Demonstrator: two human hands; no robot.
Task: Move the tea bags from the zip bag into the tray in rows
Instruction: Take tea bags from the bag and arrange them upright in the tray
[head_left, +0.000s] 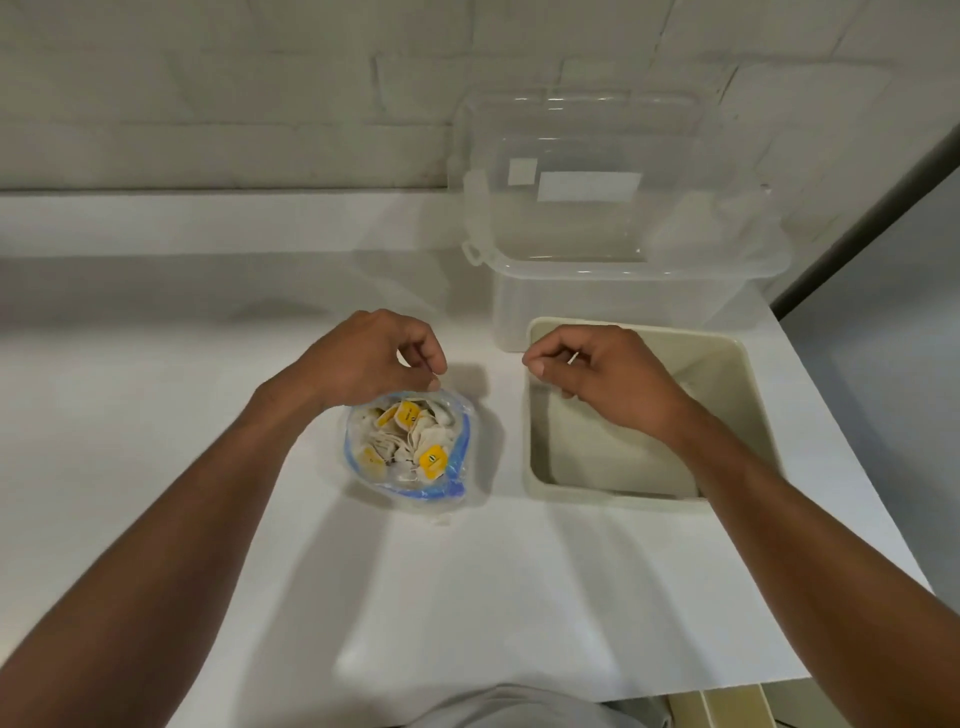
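Left hand (374, 358) sat mid-frame with the fingers curled in and the thumb and fingertips closed together right on the far rim of the zip bag (464, 436). To me it looked like it was pinching that rim to keep the mouth open. Right hand (597, 374) hung over the upper left corner of the tray (613, 501), fingers curled and thumb tucked against the index finger. There was a tiny pale glint in the pinch, but I honestly couldn't tell if it had a string in there or nothing at all.

The bag stood open on the desk (467, 597), just left of the tray but not touching it. It was stuffed with tea bags (415, 436), and a few yellow tags (432, 461) showed in the pile. The tray was beige and sat right of centre. I saw no tea bags in the part of the floor I could see, though the right hand and forearm covered a fair chunk of it.

So my read was that we were basically at the start. No rows were laid down, the whole pile was left to move, and the first bag was maybe only just being picked.

Behind the tray, touching or near enough, stood a clear plastic box (613, 301) with its lid tipped up against the wall (208, 78).
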